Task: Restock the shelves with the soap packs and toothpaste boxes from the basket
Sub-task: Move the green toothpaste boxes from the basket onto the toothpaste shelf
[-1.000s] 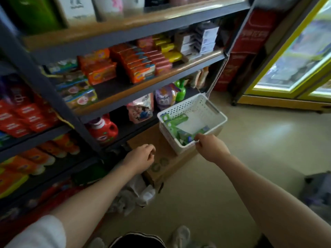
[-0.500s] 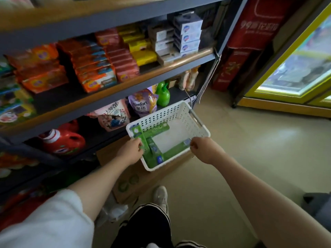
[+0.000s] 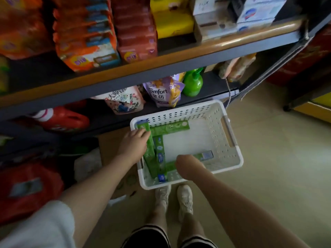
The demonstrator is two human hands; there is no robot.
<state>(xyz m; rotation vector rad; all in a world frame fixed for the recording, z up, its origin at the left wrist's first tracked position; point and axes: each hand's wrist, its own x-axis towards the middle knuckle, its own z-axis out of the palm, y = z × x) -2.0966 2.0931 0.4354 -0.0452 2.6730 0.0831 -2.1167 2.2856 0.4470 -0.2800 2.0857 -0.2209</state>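
Observation:
A white perforated basket [image 3: 231, 122] sits on a cardboard box low in front of the shelves. Several green toothpaste boxes lie in it: one along the far wall [image 3: 170, 127], others along the left wall [image 3: 160, 154], one along the near side [image 3: 206, 155]. My left hand [image 3: 133, 144] grips the leftmost green toothpaste box [image 3: 149, 154] at the basket's left wall. My right hand [image 3: 189, 168] reaches into the near side and covers part of the near box; its fingers are hidden. Orange and red soap packs [image 3: 86, 42] fill the shelf above.
Yellow packs [image 3: 172, 20] and white boxes [image 3: 215, 18] stand on the same shelf, right. Below it are refill pouches [image 3: 163, 93], a green bottle [image 3: 193, 83] and a red detergent jug [image 3: 60, 119]. My feet [image 3: 173, 197] stand just before the basket. Bare floor lies right.
I have stepped closer and the view tilted down. My left hand moved into the basket and took hold of the left green box. My right hand went from the rim into the basket's near side.

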